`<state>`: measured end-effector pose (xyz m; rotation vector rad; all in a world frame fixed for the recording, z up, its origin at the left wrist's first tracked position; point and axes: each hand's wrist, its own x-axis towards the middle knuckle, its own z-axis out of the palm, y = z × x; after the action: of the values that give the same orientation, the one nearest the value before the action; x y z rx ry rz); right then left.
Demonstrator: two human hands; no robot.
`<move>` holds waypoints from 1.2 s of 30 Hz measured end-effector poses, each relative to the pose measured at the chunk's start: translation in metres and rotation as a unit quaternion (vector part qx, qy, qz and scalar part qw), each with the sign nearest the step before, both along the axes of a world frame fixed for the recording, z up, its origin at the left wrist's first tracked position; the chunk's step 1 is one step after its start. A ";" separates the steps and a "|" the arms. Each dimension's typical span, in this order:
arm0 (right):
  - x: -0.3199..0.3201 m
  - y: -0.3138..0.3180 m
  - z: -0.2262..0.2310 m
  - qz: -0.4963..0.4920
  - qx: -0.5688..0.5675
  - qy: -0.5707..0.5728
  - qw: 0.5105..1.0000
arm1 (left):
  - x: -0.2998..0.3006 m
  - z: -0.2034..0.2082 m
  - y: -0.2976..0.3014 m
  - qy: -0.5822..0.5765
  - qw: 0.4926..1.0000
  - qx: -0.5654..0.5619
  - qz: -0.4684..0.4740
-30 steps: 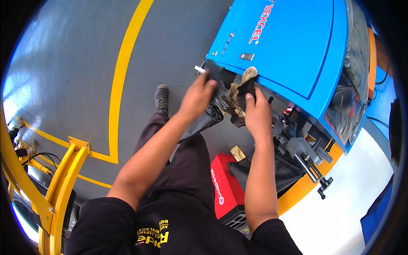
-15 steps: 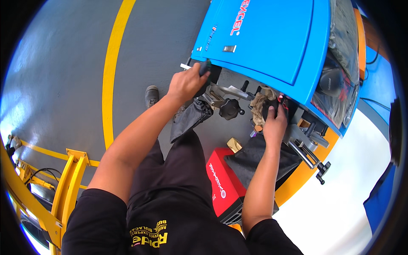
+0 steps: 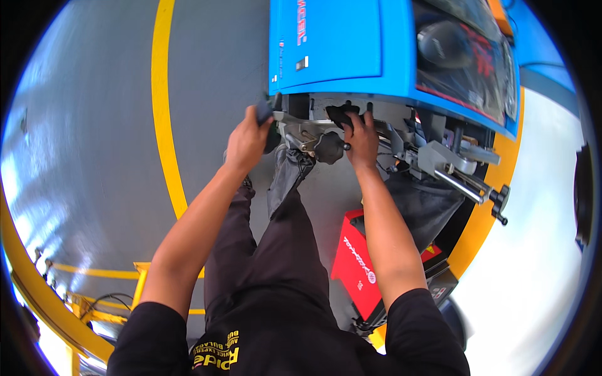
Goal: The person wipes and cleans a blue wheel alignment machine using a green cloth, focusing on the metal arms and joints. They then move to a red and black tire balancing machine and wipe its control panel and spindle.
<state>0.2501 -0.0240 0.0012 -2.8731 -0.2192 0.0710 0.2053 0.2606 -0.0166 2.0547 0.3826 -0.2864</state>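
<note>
Below the front edge of a blue cabinet (image 3: pixel 338 50), metal clamp arms carry a black star-shaped knob (image 3: pixel 328 148). My left hand (image 3: pixel 246 143) is closed around a dark blue-black object (image 3: pixel 264 112) at the left end of the clamp; it is blurred and its kind is unclear. My right hand (image 3: pixel 362 141) grips a black, soft-looking piece (image 3: pixel 342 115) just above the knob, fingers curled over its right side. Against my leg hangs a dark grey cloth bag (image 3: pixel 290 175), right below the clamp.
A second metal clamp (image 3: pixel 448 166) with a black knob (image 3: pixel 500 200) juts out at the right. Below it are a black cover (image 3: pixel 426 200) and a red box (image 3: pixel 360 260). A yellow floor line (image 3: pixel 162 94) runs at the left, near a yellow frame (image 3: pixel 63 313).
My right hand has moved left from beside the brown rag to the middle of the clamp, with a black piece in it. My left hand has shifted left and down. My view has turned.
</note>
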 end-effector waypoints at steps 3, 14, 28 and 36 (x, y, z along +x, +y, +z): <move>0.005 0.002 -0.010 -0.046 -0.023 -0.042 0.998 | -0.003 0.021 0.010 0.033 0.997 -0.042 0.050; 0.002 0.007 0.032 -0.065 0.068 -0.074 0.993 | 0.020 0.109 0.004 0.084 0.986 0.097 -0.108; 0.051 0.031 -0.034 0.251 -0.237 0.199 0.917 | 0.031 0.034 -0.052 0.140 0.928 0.308 -0.154; 0.043 0.019 -0.053 0.275 -0.213 0.160 0.924 | 0.044 0.033 -0.063 0.219 0.896 0.348 -0.169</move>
<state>0.2931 -0.0050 -0.0519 -3.0465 -1.0494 0.7710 0.2490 0.1975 0.0167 2.7642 0.4383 -0.9493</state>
